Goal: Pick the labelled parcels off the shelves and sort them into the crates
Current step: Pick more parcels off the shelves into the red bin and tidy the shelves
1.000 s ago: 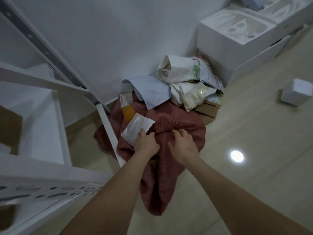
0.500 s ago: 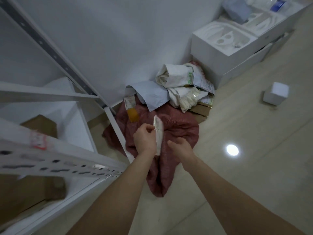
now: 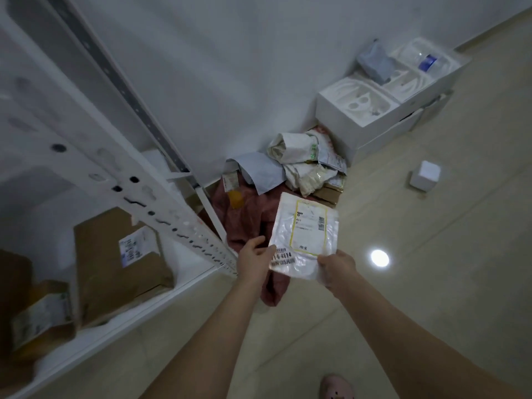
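Now a flat white labelled parcel (image 3: pixel 305 234) is held between both hands. The left hand (image 3: pixel 254 259) pinches its lower-left edge and the right hand (image 3: pixel 336 269) grips the lower-right corner, fingers apparently curled beneath. Beyond the hands lies a red sack (image 3: pixel 244 223); left of them, a brown box (image 3: pixel 115 263) sits on the white shelf (image 3: pixel 161 203).

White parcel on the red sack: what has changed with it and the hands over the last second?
The white parcel has come up off the red sack and now faces label-up. The left hand, which lifted it, holds its lower left edge. The right hand has left the sack and pinches the lower right corner. The sack and the pile of mailers lie as before.
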`<act>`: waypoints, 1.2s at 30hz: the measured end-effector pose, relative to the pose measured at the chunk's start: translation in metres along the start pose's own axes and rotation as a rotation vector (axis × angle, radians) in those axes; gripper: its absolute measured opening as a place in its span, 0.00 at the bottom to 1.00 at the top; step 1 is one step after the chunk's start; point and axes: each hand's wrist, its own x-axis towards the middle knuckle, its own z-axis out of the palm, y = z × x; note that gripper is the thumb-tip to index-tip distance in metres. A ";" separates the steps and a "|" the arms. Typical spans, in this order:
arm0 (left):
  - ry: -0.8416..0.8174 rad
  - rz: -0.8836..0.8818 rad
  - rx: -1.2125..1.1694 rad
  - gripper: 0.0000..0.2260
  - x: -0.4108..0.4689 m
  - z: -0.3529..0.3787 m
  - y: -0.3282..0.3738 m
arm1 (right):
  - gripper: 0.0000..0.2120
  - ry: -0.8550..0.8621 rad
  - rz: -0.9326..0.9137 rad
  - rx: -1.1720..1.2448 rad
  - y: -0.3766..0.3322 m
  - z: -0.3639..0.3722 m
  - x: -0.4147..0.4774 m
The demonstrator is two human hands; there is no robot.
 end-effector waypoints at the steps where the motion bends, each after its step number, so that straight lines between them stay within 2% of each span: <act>1: -0.020 0.003 0.047 0.17 -0.013 -0.007 -0.003 | 0.13 0.013 -0.006 -0.060 0.005 -0.004 -0.011; 5: -0.135 0.033 0.271 0.10 -0.065 -0.045 -0.024 | 0.13 -0.015 -0.004 -0.257 0.041 -0.009 -0.056; 7: -0.141 0.044 0.369 0.08 -0.084 -0.076 -0.040 | 0.06 -0.047 0.025 -0.270 0.060 -0.001 -0.092; 10: -0.094 0.029 0.442 0.06 -0.102 -0.137 -0.067 | 0.04 -0.137 0.055 -0.341 0.099 0.029 -0.131; 11: -0.061 0.031 0.469 0.06 -0.106 -0.160 -0.071 | 0.10 -0.153 0.044 -0.389 0.112 0.045 -0.139; 13: 0.035 0.029 0.484 0.07 -0.106 -0.202 -0.078 | 0.19 -0.200 -0.026 -0.425 0.140 0.083 -0.142; 15: 0.137 0.028 0.453 0.06 -0.102 -0.239 -0.080 | 0.22 -0.224 -0.164 -0.492 0.148 0.123 -0.158; 16: 0.192 0.033 0.433 0.06 -0.098 -0.256 -0.079 | 0.20 -0.234 -0.235 -0.525 0.143 0.142 -0.174; 18: 0.281 0.039 0.348 0.06 -0.087 -0.284 -0.075 | 0.11 -0.252 -0.354 -0.575 0.131 0.176 -0.188; 22: 0.313 0.129 0.201 0.22 -0.053 -0.323 -0.068 | 0.05 -0.257 -0.551 -0.786 0.105 0.244 -0.188; 24: 0.356 0.167 0.215 0.25 -0.033 -0.337 -0.063 | 0.09 -0.268 -0.595 -0.811 0.097 0.277 -0.183; 27: 0.442 0.161 0.240 0.24 -0.001 -0.353 -0.062 | 0.18 -0.262 -0.655 -0.856 0.092 0.315 -0.169; 31: 0.409 0.111 0.291 0.22 0.031 -0.355 -0.073 | 0.31 -0.305 -0.726 -1.054 0.095 0.344 -0.149; 34: 0.325 0.023 0.318 0.24 0.046 -0.347 -0.086 | 0.29 -0.327 -0.859 -1.381 0.102 0.349 -0.136; 36: 0.302 0.024 0.315 0.24 0.050 -0.340 -0.088 | 0.25 -0.315 -0.903 -1.509 0.101 0.346 -0.128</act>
